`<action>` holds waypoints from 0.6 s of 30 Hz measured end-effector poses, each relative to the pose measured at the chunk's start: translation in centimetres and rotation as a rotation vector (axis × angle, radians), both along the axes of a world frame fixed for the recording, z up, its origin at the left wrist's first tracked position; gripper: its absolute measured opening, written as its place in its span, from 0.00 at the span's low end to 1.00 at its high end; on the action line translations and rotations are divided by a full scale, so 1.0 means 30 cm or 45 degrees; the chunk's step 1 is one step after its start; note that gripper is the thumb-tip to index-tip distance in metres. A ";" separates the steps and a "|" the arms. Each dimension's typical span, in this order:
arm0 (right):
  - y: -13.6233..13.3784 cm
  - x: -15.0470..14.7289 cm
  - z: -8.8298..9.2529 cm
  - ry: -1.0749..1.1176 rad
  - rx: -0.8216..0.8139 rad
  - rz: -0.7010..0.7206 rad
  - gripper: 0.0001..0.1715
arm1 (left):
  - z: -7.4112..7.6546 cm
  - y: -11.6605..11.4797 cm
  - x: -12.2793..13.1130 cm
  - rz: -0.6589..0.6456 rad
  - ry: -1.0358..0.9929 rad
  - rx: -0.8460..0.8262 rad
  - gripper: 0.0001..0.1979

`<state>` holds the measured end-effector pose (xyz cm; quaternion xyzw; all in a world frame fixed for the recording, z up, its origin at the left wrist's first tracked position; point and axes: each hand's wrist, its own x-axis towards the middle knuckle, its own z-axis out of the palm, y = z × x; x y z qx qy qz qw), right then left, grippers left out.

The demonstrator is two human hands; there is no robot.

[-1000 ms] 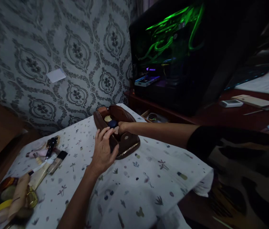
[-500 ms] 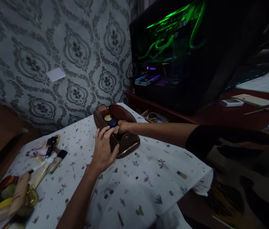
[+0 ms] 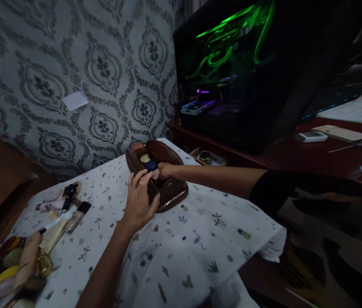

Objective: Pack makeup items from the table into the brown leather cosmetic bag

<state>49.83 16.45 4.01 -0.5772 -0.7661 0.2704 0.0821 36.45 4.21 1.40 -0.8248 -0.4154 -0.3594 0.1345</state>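
Observation:
A brown leather pouch [image 3: 171, 192] lies open on the patterned tablecloth [image 3: 184, 252]. My left hand [image 3: 139, 201] grips its near edge, fingers curled over the rim. My right hand [image 3: 163, 171] reaches into the opening, fingertips pinched on a small dark blue round jar [image 3: 151, 165]. A small yellowish round item [image 3: 144, 158] sits just behind it inside the pouch.
Several cosmetic tubes, brushes and bottles [image 3: 55, 222] lie at the table's left edge, more heaped at the lower left corner [image 3: 10, 265]. A glowing green computer case [image 3: 232, 68] stands on a wooden desk [image 3: 296, 149] to the right. Patterned wallpaper is behind.

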 end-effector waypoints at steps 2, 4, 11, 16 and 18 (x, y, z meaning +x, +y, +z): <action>-0.004 0.005 0.002 -0.002 -0.019 0.022 0.23 | 0.000 0.000 0.000 0.004 -0.001 0.000 0.29; -0.007 0.010 0.004 -0.005 -0.033 0.043 0.22 | 0.001 -0.001 -0.001 0.004 0.001 -0.003 0.30; -0.017 0.010 0.023 -0.046 -0.045 0.125 0.23 | 0.005 0.001 0.000 -0.012 0.016 0.011 0.29; -0.028 0.011 0.049 -0.082 -0.040 0.205 0.19 | 0.006 0.000 0.001 -0.020 0.014 0.013 0.29; -0.034 0.014 0.056 -0.090 -0.030 0.224 0.17 | 0.006 0.000 0.001 -0.020 0.016 0.010 0.29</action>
